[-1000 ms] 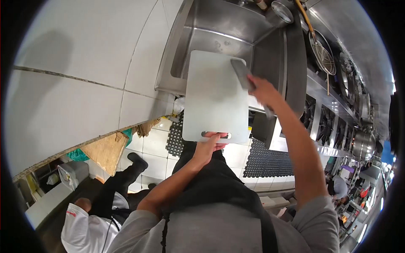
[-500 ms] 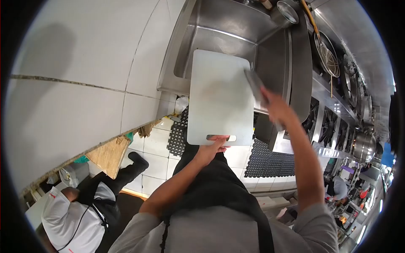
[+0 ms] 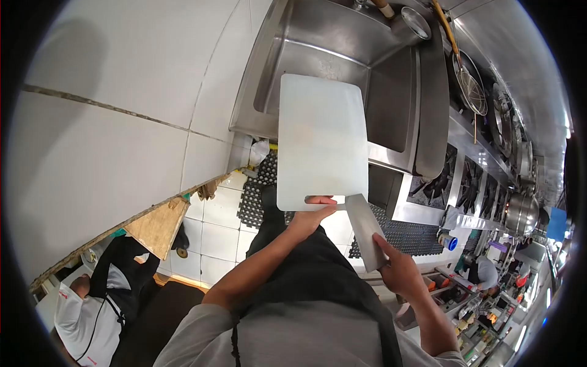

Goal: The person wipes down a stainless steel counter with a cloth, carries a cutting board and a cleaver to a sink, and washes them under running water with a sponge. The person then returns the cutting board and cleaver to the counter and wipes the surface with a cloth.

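Note:
My left hand (image 3: pixel 310 221) grips the white cutting board (image 3: pixel 321 137) at its near edge, with fingers through the handle slot and the thumb over the rim. The board is held out over the near side of a steel sink (image 3: pixel 324 52). In my right hand (image 3: pixel 400 269) is a cleaver (image 3: pixel 364 229) with a broad rectangular metal blade. Its far end overlaps the board's near right corner, close to my left thumb. My right fingers hide the cleaver's near end, so its handle is not clear.
A white tiled wall (image 3: pixel 110 67) runs along the left. A stove (image 3: pixel 434 192) stands at the right, with a strainer (image 3: pixel 472 92) and a steel pot (image 3: pixel 523 214). A seated person (image 3: pixel 92 321) is at lower left. Black rubber mats (image 3: pixel 406 237) lie on the floor.
My right hand has swung down and toward me with the cleaver, from the board's upper right edge to its near right corner. The left hand still holds the board.

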A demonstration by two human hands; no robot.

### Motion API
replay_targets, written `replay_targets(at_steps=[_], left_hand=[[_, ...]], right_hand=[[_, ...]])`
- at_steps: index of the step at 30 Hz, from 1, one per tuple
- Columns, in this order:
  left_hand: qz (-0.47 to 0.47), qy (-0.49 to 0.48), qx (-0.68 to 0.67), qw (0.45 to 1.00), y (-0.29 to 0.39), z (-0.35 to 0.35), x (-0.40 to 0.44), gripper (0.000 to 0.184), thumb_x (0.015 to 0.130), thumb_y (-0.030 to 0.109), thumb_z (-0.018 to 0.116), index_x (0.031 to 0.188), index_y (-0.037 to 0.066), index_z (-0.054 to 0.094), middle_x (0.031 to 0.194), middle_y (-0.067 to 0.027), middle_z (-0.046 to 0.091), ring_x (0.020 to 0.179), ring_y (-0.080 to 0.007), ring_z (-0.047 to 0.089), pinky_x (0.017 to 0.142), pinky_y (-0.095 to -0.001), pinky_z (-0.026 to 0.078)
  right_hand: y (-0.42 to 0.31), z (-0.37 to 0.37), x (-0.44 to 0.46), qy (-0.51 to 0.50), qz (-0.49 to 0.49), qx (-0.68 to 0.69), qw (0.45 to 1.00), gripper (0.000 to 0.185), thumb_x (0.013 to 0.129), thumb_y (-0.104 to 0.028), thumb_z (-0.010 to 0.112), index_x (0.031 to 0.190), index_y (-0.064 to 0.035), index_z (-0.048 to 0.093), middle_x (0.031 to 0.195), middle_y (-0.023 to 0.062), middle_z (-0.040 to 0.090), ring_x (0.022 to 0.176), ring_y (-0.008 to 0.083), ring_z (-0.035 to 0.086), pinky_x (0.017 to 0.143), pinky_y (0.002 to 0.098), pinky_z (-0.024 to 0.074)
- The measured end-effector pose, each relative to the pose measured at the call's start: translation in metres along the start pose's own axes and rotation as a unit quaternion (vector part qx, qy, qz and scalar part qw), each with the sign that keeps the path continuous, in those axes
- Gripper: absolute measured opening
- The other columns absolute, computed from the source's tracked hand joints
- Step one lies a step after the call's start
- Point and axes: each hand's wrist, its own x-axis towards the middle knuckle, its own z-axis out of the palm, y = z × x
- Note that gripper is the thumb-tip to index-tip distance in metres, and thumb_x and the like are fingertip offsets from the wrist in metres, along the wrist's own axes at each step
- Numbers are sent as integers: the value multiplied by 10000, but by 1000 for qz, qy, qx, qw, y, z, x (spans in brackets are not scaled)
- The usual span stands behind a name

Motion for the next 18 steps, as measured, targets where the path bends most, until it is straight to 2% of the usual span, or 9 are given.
replay_targets(at_steps=[3, 5, 6, 7, 10, 13, 15, 17, 18], left_hand=[[-41, 16, -20, 999, 4, -2, 0, 168, 923, 106, 745, 1064, 16, 735, 1204, -73, 657, 1075, -141, 608, 920, -286, 521], [-49, 8, 4, 999, 5, -8, 5, 163, 927, 91, 736, 1068, 11, 733, 1188, -70, 663, 1055, -142, 617, 922, -286, 523], [-42, -6, 41, 998, 7, -11, 10, 160, 928, 92, 734, 1066, 10, 733, 1163, -68, 671, 1047, -142, 620, 920, -287, 523], [-39, -23, 77, 996, 5, -11, 8, 158, 930, 93, 732, 1064, 10, 733, 1138, -66, 679, 1038, -142, 624, 918, -288, 523], [-14, 18, 22, 1000, 7, 2, 5, 135, 916, 114, 752, 987, -1, 755, 988, -46, 699, 879, -120, 637, 809, -259, 521], [4, 2, 15, 1000, 0, 1, 6, 147, 925, 85, 733, 1054, 14, 735, 1095, -68, 687, 1025, -139, 630, 889, -273, 528], [-11, 11, -14, 1000, 12, 11, 7, 154, 925, 95, 745, 1052, 7, 733, 1113, -70, 683, 1017, -132, 631, 879, -271, 534], [-16, 6, -23, 1000, 3, 14, 17, 178, 921, 97, 755, 1066, -2, 724, 1121, -70, 680, 1001, -130, 635, 877, -268, 535], [-20, 7, -27, 999, -2, 15, 20, 190, 919, 98, 760, 1073, -6, 720, 1125, -70, 679, 992, -129, 637, 876, -266, 535]], right_hand=[[4, -11, 43, 83, -91, -54, 991, 680, 934, -106, 545, 1572, -288, 393, 1155, 281, 692, 1021, 474, 685, 914, 527, 553], [-59, -72, 99, 35, 63, 8, 997, 673, 985, -281, 614, 1598, -346, 343, 1113, 242, 729, 928, 357, 747, 835, 466, 577], [-9, -64, 176, 181, -176, -126, 959, 691, 981, -292, 648, 1602, -312, 346, 1068, 188, 745, 789, 270, 729, 735, 416, 582], [-51, -108, 196, 26, -76, 101, 992, 721, 958, -245, 671, 1605, -262, 354, 995, 151, 740, 668, 194, 648, 635, 364, 543], [-75, -151, 278, 37, -61, 81, 994, 725, 927, -140, 671, 1594, -183, 389, 891, 115, 688, 586, 147, 567, 570, 357, 492], [-67, -143, 251, 83, -118, 20, 989, 763, 905, -150, 702, 1598, -184, 383, 893, 108, 675, 584, 132, 551, 577, 353, 498], [-48, -118, 190, 34, -86, 115, 989, 794, 890, -192, 725, 1601, -192, 372, 1005, 141, 725, 685, 202, 656, 674, 376, 553], [-7, -59, 129, 178, -202, -58, 961, 664, 925, -135, 638, 1553, -228, 445, 1254, 229, 694, 980, 387, 739, 875, 443, 573], [-22, -51, 87, 65, -13, -13, 998, 676, 909, -106, 612, 1549, -248, 443, 1221, 255, 697, 1034, 409, 724, 920, 462, 566]])
